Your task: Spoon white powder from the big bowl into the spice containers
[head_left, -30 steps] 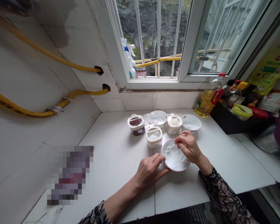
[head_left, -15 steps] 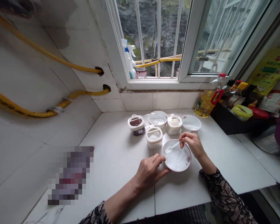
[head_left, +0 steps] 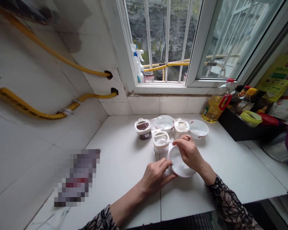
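My left hand (head_left: 158, 175) grips the near left rim of a white bowl (head_left: 181, 167) that holds white granules. Above that bowl, my right hand (head_left: 188, 151) pinches the handle of a small white spoon (head_left: 169, 142). The spoon's head reaches into the opening of a square white-lidded jar (head_left: 161, 147) with white contents. Behind it stand a jar of dark red-brown bits (head_left: 143, 129) and another lidded jar with pale contents (head_left: 181, 128). Two more white bowls, one at the back (head_left: 164, 123) and one at the right (head_left: 198, 129), stand near them.
An oil bottle (head_left: 214, 107) and a black box of bottles (head_left: 237, 127) stand at the back right. A pixelated dark shape (head_left: 79, 177) lies on the counter at left. Yellow hoses (head_left: 45, 111) run along the left wall. A barred window (head_left: 168, 48) is behind.
My right hand has moved left and forward, carrying the spoon from over the bowl to the jar of white contents. My left hand stays on the bowl. The view has shifted slightly.
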Demonstrator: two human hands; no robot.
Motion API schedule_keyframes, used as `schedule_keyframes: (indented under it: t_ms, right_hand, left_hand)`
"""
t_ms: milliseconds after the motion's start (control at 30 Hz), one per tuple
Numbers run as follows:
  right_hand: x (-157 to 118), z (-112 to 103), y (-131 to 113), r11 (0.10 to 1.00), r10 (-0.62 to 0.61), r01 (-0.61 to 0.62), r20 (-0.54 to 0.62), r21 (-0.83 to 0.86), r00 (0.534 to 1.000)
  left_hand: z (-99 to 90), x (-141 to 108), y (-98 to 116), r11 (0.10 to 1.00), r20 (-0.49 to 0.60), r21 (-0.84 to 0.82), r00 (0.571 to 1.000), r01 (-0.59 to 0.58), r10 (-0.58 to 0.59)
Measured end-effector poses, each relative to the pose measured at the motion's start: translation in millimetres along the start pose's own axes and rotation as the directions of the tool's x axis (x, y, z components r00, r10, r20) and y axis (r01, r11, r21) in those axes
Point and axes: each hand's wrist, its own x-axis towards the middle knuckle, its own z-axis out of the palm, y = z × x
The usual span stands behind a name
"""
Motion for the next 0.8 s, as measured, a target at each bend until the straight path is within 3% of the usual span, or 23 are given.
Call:
schedule_keyframes:
  t_ms: [67,167,233,367,533,700,800]
  right_hand:
    - [-0.9,-4.1,-2.0,0.999,-0.039,0.038,-0.027,-0.034,0.999]
    - [-4.1,-16.0,-1.1,0.998,0.063,-0.065,-0.17,-0.004,0.983]
    - [-6.7,-22.5,2.5,0.993,0.112,-0.118,-0.194,-0.019,0.975]
    - [-10.1,-22.0,11.3,0.992,0.08,-0.08,-0.007,-0.099,0.997]
    - [-11.8,-11.4,10.0,0.999,0.021,-0.015,0.178,-0.034,0.984]
    - [-12.5,-11.9,4.7,0.973,0.21,-0.222,0.161,0.062,0.964]
    - [-10.8,-16.0,5.4,0.898,0.398,-0.412,0.114,0.152,0.91]
  left_hand:
    - [0.7,-0.6,-0.5,1.0,0.001,0.0,1.0,0.001,-0.001]
    - [1.6,-1.6,-1.4,1.0,0.003,-0.003,1.0,-0.001,0.001]
    - [1.6,-1.9,-1.6,1.0,0.009,-0.008,1.0,0.003,-0.003]
    - [-0.2,-1.1,-0.7,1.0,0.013,-0.012,1.0,0.006,-0.006]
    - [-1.2,-0.6,-0.4,1.0,0.014,-0.018,1.0,0.009,-0.009]
    - [-1.0,-2.1,-1.3,1.0,0.031,-0.027,0.999,0.015,-0.014]
    - [-0.7,-2.4,-1.5,0.999,0.03,-0.029,0.999,0.014,-0.013]
